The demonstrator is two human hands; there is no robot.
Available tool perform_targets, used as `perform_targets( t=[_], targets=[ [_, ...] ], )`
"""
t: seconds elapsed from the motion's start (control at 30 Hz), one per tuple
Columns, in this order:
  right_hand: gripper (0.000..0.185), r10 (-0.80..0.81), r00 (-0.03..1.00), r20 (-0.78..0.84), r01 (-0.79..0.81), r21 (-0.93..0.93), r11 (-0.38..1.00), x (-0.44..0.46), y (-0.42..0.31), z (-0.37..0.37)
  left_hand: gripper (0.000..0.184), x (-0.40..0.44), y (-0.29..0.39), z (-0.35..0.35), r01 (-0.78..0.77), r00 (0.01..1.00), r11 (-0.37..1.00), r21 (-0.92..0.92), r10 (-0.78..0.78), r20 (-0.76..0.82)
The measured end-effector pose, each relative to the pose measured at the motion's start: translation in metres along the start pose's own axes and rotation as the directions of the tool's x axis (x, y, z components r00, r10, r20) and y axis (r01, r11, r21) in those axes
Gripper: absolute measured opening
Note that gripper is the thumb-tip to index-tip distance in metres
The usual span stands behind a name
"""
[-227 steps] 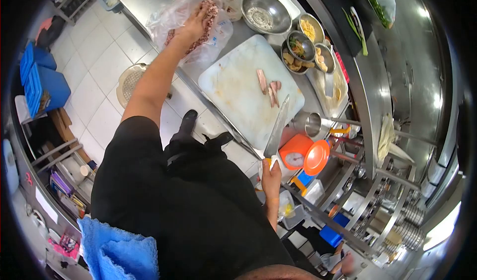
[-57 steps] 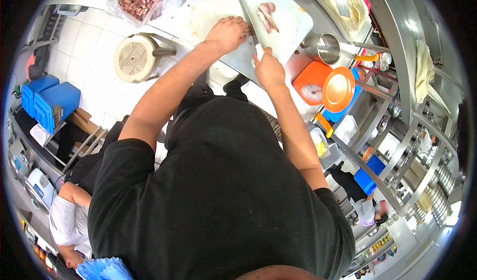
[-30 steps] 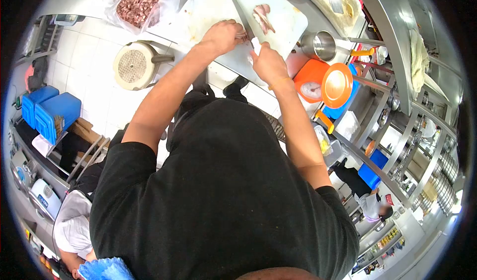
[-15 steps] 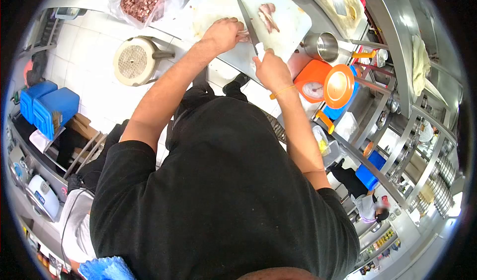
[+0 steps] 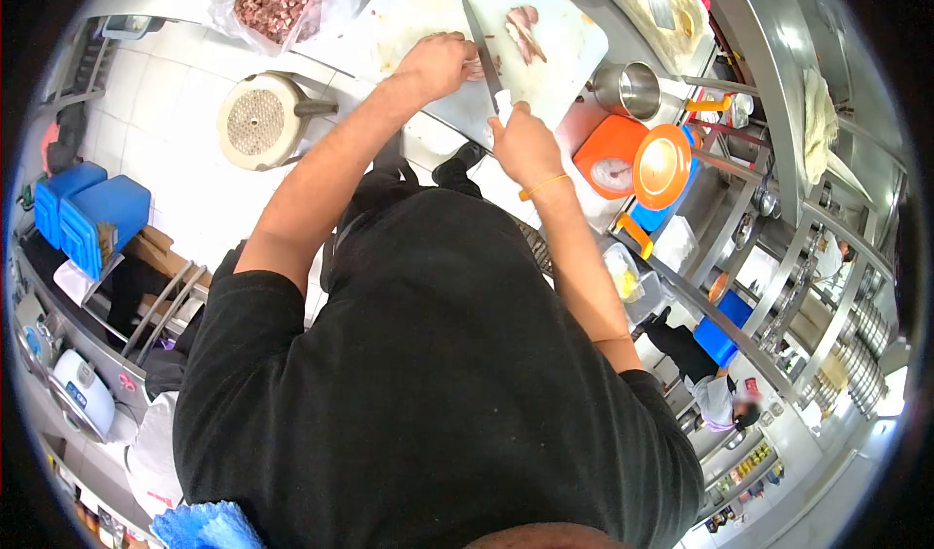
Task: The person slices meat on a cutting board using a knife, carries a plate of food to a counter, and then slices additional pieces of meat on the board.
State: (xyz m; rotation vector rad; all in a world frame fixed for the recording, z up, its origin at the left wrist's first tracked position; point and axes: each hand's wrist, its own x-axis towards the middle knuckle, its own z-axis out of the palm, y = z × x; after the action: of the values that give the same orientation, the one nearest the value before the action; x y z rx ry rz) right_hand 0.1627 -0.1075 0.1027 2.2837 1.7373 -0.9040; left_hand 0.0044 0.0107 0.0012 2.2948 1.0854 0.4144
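Observation:
A long knife (image 5: pixel 479 41) is in my right hand (image 5: pixel 526 145), which is closed round its white handle. The blade points away over the white cutting board (image 5: pixel 433 4). My left hand (image 5: pixel 434 66) is closed on a piece of meat (image 5: pixel 474 68) at the board's near side, just left of the blade. Small cut bits lie by the blade. To the right of the knife, a few strips of pink meat (image 5: pixel 525 35) rest on the board. Chopped meat (image 5: pixel 280 2) fills an open plastic bag (image 5: pixel 334 9) left of the board.
Right of the board stand a metal pot (image 5: pixel 627 90) and an orange scale (image 5: pixel 611 157) with its round orange pan (image 5: pixel 663 166). A beige stool (image 5: pixel 258 121) is on the tiled floor at left. One person (image 5: pixel 708 384) is at lower right, another partly visible at lower left.
Earlier my left hand was in the bag of meat; now it is on the board, with the knife moved beside it. Over the last half second, small cut bits have appeared by the blade.

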Motion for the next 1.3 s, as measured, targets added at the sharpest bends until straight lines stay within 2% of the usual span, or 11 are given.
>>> perform_targets(
  t=[0.1,0.23,0.33,0.43,0.57,0.73,0.8,0.93,1.0,1.17,1.3],
  targets=[
    [0.049,0.045,0.997,-0.058,-0.04,0.08,0.996,0.023,0.001,0.044,0.021,0.004,-0.005,0.003,-0.017,1.0,1.0,0.006,0.017,0.024],
    [0.046,-0.048,0.992,-0.115,0.058,0.092,0.994,0.055,-0.001,0.034,0.02,0.007,-0.002,-0.006,0.042,0.989,0.999,-0.028,-0.037,0.143],
    [0.045,-0.083,0.994,-0.069,0.087,0.062,0.994,0.045,-0.002,0.009,0.019,0.003,-0.006,-0.009,-0.034,0.997,0.996,-0.08,0.039,0.067],
    [0.046,-0.026,0.999,0.031,0.026,0.007,1.0,0.01,-0.01,-0.01,0.018,-0.002,-0.006,-0.01,0.05,0.998,0.998,-0.025,-0.049,0.034],
    [0.046,0.039,0.998,-0.04,-0.037,0.05,0.998,0.012,-0.007,0.038,0.019,0.002,-0.013,-0.008,0.013,0.998,0.998,-0.058,-0.01,0.058],
    [0.051,-0.034,0.989,-0.145,0.052,0.121,0.991,0.053,-0.009,0.045,0.021,0.004,-0.012,-0.012,0.02,0.988,0.999,-0.031,-0.015,0.153],
    [0.051,-0.066,0.985,-0.162,0.083,0.099,0.992,0.062,-0.011,0.031,0.021,0.001,-0.015,-0.015,-0.019,0.993,0.999,-0.03,0.022,0.113],
    [0.052,-0.058,0.998,0.006,0.058,0.01,0.998,0.021,-0.017,-0.004,0.02,-0.006,-0.02,-0.013,-0.044,0.998,0.999,-0.024,0.045,0.053],
    [0.051,-0.028,1.0,0.001,0.028,-0.007,1.0,0.004,-0.018,-0.001,0.02,-0.005,-0.017,-0.014,-0.028,0.997,0.999,-0.031,0.03,0.073],
    [0.049,0.009,0.994,-0.107,-0.002,0.064,0.998,0.023,-0.015,0.05,0.02,-0.004,-0.017,-0.011,-0.071,0.992,0.996,-0.051,0.076,0.096],
    [0.049,-0.041,0.985,-0.166,0.056,0.085,0.995,0.053,-0.018,0.046,0.021,-0.004,-0.016,-0.015,-0.071,0.983,0.997,-0.032,0.075,0.167]
  ],
)
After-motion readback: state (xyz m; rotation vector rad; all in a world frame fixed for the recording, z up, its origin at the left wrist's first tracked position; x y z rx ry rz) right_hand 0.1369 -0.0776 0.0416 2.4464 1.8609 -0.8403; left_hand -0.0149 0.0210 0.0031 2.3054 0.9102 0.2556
